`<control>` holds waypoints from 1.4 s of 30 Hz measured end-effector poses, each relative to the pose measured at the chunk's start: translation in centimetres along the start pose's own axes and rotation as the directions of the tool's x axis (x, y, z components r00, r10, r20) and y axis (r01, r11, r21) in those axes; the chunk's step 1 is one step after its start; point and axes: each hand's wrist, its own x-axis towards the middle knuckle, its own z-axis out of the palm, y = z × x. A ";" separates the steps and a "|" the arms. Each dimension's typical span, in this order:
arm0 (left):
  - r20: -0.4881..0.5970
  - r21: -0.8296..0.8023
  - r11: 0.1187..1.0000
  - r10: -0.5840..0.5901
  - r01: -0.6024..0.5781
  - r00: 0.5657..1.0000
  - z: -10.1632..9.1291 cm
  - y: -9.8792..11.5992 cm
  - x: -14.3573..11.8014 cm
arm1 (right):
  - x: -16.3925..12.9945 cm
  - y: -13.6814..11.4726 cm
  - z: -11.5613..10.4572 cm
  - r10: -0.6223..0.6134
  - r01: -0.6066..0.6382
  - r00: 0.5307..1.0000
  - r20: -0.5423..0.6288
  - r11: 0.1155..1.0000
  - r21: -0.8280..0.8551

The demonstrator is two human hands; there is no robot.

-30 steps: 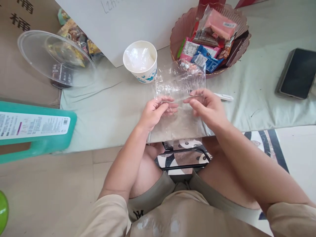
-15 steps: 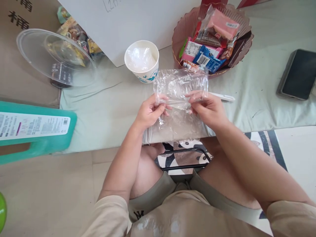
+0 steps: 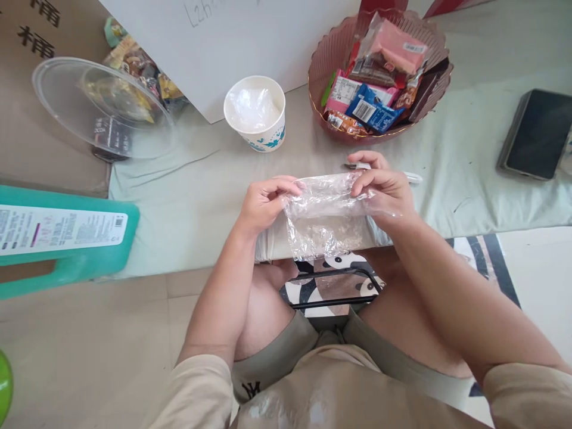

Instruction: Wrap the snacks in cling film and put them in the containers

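Note:
A clear plastic bag (image 3: 328, 205) is stretched between my two hands above the front edge of the cloth-covered table. My left hand (image 3: 267, 202) pinches its left side, thumb below and fingers on top. On the right side, my right hand (image 3: 386, 187) grips the bag, with the index finger raised away from it. Behind that hand lies a white-handled utility knife (image 3: 413, 177), partly covered by the fingers. A white paper cup (image 3: 263, 140) with a blue pattern stands just beyond the bag and holds crumpled clear plastic.
A pink ribbed bowl (image 3: 319, 116) of wrapped snacks stands at the back right, a black phone (image 3: 538, 134) at the far right. To the left are a clear plastic lid (image 3: 53, 89), a teal jug (image 3: 89, 256) and a cardboard box (image 3: 27, 119). A white board (image 3: 214, 65) leans behind the cup.
The bag's upper part has folded down toward me, and the bowl's front now shows fully. My right hand has shifted slightly right and lifted its index finger; my left has moved slightly left.

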 end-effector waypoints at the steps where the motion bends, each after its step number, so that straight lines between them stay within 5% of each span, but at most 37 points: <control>1: -0.023 -0.014 1.000 -0.006 0.005 1.000 0.1 0.0 0.0 | 0.0 0.0 0.0 0.010 -0.011 1.000 -0.007 1.000 -0.013; 6: -0.128 -0.110 0.993 -0.056 0.042 0.990 0.4 -0.3 0.1 | -0.1 0.4 0.5 0.118 -0.118 0.993 0.007 0.993 -0.018; 11: -0.153 -0.123 0.992 -0.022 0.003 0.988 0.6 -0.5 0.1 | -0.1 0.3 0.5 -0.015 0.013 1.000 -0.022 0.995 -0.104; 22: -0.226 -0.234 0.947 -0.272 0.219 0.935 0.5 0.5 0.7 | -0.6 1.1 0.3 -0.103 0.148 0.983 0.149 0.930 -0.337; 30: -0.044 -0.472 0.819 -0.391 0.325 0.920 -0.6 1.2 0.7 | -0.9 0.0 -0.4 -0.067 0.108 0.989 0.135 0.939 -0.326; 37: 0.007 -0.291 0.905 -0.324 0.311 0.946 0.1 -0.1 0.5 | -1.8 0.2 2.3 -0.183 0.312 0.942 0.281 0.784 -0.536; 39: -0.016 -0.279 0.917 -0.302 0.286 0.953 0.1 -0.4 0.6 | -1.8 0.2 2.2 -0.223 0.316 0.946 0.236 0.800 -0.510; 42: -0.042 -0.280 0.924 -0.284 0.262 0.958 -0.1 -0.3 0.5 | -1.3 0.2 1.4 -0.149 0.149 0.988 0.029 0.919 -0.365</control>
